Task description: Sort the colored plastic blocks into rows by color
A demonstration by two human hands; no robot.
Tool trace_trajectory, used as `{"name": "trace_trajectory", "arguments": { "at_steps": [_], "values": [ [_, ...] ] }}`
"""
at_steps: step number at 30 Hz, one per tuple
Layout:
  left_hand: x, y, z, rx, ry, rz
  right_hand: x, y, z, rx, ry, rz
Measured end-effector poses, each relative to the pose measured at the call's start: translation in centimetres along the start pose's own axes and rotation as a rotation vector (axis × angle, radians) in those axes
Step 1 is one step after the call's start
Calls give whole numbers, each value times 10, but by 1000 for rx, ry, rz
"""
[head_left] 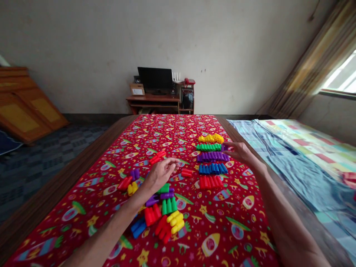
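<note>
On a red patterned tablecloth (172, 129) lie five sorted rows of plastic pegs: yellow (210, 138), green (208, 147), purple (213, 156), blue (213, 169) and red (210, 182). My right hand (239, 152) pinches a purple peg (224, 147) at the right end of the green and purple rows. My left hand (161, 172) hovers with fingers loosely curled over a loose mixed pile of pegs (158, 211), holding nothing visible. A single red peg (186, 172) lies just right of that hand.
More loose pegs lie to the left (129, 183) and behind (157, 157) my left hand. A bed with a checked sheet (300, 155) borders the table on the right. A desk with a monitor (155, 79) stands by the far wall.
</note>
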State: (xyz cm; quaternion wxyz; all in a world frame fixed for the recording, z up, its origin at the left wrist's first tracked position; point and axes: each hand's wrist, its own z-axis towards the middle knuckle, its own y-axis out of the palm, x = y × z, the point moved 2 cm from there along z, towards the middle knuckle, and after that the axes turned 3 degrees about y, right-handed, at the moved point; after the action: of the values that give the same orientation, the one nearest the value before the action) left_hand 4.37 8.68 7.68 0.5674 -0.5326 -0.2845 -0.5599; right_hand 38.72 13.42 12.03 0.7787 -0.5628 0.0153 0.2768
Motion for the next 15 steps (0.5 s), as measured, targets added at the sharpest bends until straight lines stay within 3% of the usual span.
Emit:
{"name": "trace_trajectory", "arguments": {
  "at_steps": [4,9,12,15],
  "values": [
    [-4,-5,0,-42,73,173,37,6,-6,-111,90,-7],
    [2,-9,-5,-198,204,596,37,18,-6,-236,78,23],
    [4,-9,-9,-317,182,689,37,17,-6,-227,92,29],
    [9,-20,-9,-379,128,703,33,10,-7,-137,66,15]
  ]
}}
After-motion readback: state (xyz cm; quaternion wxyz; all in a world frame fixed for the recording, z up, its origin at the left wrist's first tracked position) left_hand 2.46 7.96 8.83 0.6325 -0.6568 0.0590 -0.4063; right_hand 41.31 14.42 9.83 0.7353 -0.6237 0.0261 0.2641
